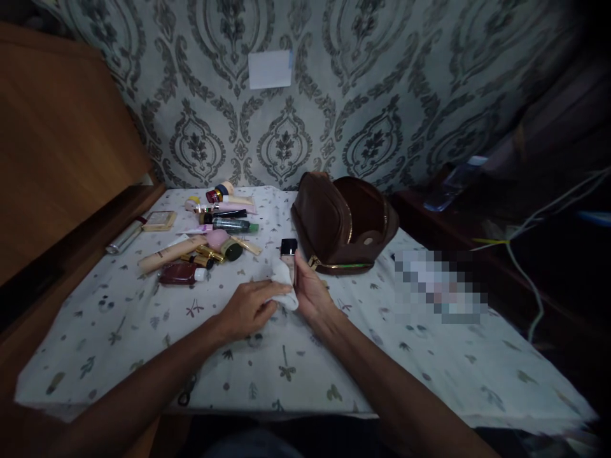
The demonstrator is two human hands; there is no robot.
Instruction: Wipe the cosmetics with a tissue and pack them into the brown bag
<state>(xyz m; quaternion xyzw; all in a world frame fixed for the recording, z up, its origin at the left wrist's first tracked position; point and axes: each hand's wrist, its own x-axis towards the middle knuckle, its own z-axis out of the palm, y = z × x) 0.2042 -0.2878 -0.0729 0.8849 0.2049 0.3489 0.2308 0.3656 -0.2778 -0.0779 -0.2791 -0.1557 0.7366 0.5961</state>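
My right hand (312, 291) is closed around a small bottle with a square black cap (289, 247); its beige body shows just under the cap and looks like liquid foundation. My left hand (251, 308) pinches a white cloth (282, 273), or a tissue, which lies against the bottle and covers its lower part. Just beyond my right hand stands a brown cosmetic bag (319, 213), its zipped top gaping. To the left of my hands lie several cosmetics, among them a dark red bottle with a white cap (177, 274), a beige tube (169, 253) and a pink sponge (217, 239).
A patterned white cloth (267, 375) covers the table. Farther left are a silver tube (125, 236) and a compact (159, 221). Wooden furniture (62, 121) borders the left side. At the right, a clear bottle (453, 184) and white cables (529, 273) lie past the table edge.
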